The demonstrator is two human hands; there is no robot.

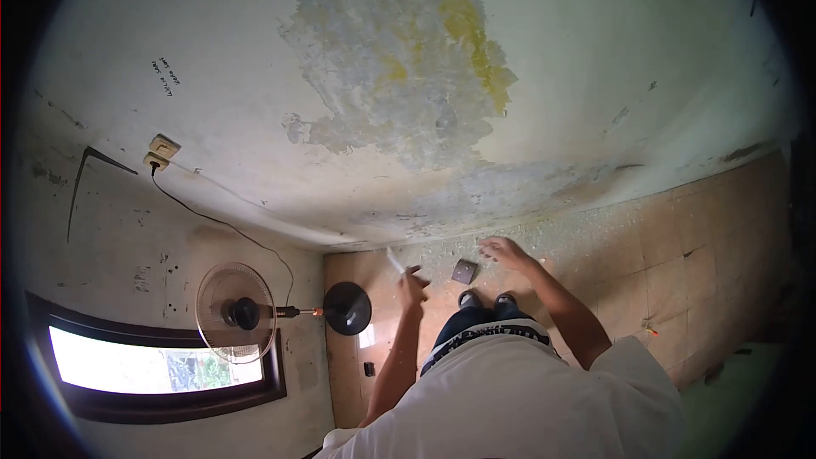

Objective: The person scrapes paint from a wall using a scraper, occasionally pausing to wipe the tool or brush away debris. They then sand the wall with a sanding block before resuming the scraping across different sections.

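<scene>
My left hand (pixel 412 287) is closed around a slender, pale tool (pixel 395 261), blurred, which points up toward the foot of the wall. To its right, my right hand (pixel 505 252) reaches out with fingers apart and nothing seen in it. Between the two hands, a dark, flat, squarish piece (pixel 464 270) lies on the floor just ahead of my feet. In front of me the white wall (pixel 578 51) bears a big patch of bared grey and yellow surface (pixel 399 59), ragged at its edges.
Pale flakes (pixel 586 234) litter the tiled floor (pixel 663 259) along the wall. At left stands a fan (pixel 245 313) with a round black base (pixel 348 308), its cord (pixel 225 223) running to a wall socket (pixel 157 157). A small black object (pixel 369 369) lies on the floor.
</scene>
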